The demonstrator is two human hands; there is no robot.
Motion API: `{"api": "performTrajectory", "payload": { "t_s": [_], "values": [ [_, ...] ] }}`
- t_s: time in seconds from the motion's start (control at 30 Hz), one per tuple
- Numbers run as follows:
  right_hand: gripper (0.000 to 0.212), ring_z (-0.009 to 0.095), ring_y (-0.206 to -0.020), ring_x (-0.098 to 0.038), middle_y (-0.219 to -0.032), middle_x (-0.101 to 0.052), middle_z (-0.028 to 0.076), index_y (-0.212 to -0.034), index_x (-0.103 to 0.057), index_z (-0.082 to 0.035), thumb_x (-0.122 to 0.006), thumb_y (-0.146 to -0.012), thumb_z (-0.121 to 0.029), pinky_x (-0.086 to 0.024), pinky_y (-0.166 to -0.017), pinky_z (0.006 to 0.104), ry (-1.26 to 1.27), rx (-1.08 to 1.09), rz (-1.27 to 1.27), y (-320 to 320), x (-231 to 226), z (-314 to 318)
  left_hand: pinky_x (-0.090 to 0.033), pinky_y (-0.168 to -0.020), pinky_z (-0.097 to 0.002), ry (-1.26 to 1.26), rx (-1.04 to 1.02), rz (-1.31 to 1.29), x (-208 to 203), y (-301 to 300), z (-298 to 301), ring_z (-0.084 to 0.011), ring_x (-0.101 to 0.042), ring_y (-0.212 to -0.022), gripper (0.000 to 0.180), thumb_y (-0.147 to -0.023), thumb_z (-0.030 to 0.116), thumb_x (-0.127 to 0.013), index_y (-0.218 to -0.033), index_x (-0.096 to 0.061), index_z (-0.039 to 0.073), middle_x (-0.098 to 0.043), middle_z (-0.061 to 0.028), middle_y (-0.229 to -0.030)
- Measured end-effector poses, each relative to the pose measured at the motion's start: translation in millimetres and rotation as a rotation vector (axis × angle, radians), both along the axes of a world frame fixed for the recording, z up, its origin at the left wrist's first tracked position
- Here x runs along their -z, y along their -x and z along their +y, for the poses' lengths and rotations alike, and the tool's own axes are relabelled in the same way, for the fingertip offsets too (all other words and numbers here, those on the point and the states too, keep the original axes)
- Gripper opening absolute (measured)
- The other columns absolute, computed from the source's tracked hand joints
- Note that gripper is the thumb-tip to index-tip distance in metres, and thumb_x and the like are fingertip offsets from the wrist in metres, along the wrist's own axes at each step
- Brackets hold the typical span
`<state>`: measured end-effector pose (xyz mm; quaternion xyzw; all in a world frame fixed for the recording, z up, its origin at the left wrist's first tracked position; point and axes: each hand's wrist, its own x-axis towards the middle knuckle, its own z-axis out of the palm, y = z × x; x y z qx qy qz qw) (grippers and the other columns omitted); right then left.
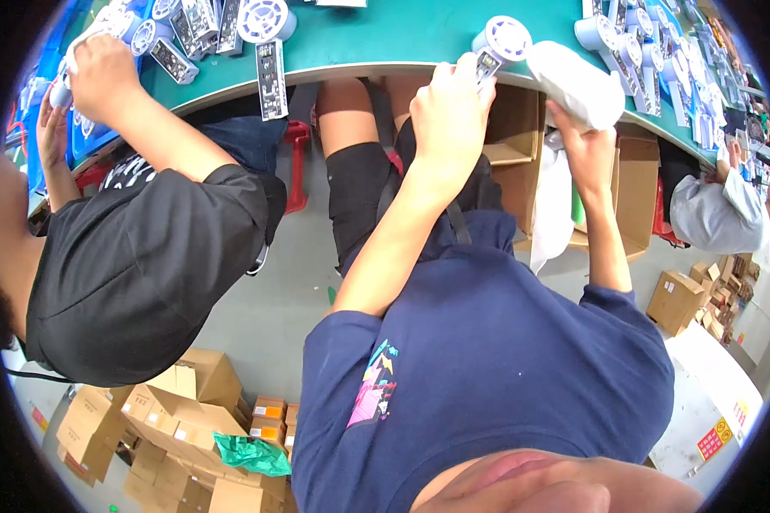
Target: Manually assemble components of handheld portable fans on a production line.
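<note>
Over the front edge of the green table [385,34], my left hand [450,111] is closed round the handle of a handheld fan [506,39]. Its pale grey round head with a slotted face points up and away, and a bit of bare circuit board shows by my fingers. To the right, my right hand [583,141] grips a smooth white oblong bundle [577,84] from below. The bundle is tilted, its far left end close beside the fan head. What is inside the bundle cannot be seen.
More fans with bare boards [271,77] lie at the left, one jutting over the edge; several crowd the right [633,51]. A co-worker in black [145,265] works close on my left. Cardboard boxes [637,197] stand under the table and behind [188,410].
</note>
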<state>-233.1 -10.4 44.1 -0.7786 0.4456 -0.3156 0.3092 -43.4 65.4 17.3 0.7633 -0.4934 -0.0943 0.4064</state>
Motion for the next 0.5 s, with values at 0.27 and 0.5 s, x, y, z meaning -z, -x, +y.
{"api": "performTrajectory", "payload": {
  "t_s": [0.27, 0.5],
  "values": [
    [0.047, 0.027, -0.086, -0.072, -0.092, -0.074, 0.017, -0.114, -0.066, 0.003, -0.072, -0.090, -0.037, -0.054, -0.078, 0.0360, 0.027, -0.040, 0.102, -21, -18, -59, -0.056, -0.068, -0.0410, 0.115, 0.190, 0.018, 13, -32, -3, -0.0330, -0.069, -0.076, 0.035, -0.087, 0.029, -0.073, -0.114, -0.067, 0.007, -0.068, -0.0168, -0.090],
    [0.045, 0.041, -0.113, -0.058, -0.122, -0.061, 0.027, -0.127, -0.056, 0.001, -0.062, -0.093, -0.029, -0.047, -0.096, 0.0429, 0.471, -0.156, 0.221, -27, 23, -157, -0.041, -0.043, -0.0212, 0.037, 0.371, 1.482, -6, -47, 6, -0.0105, -0.057, -0.057, 0.033, -0.100, 0.024, -0.059, -0.122, -0.057, -0.001, -0.066, -0.0090, -0.087]
  ]
}}
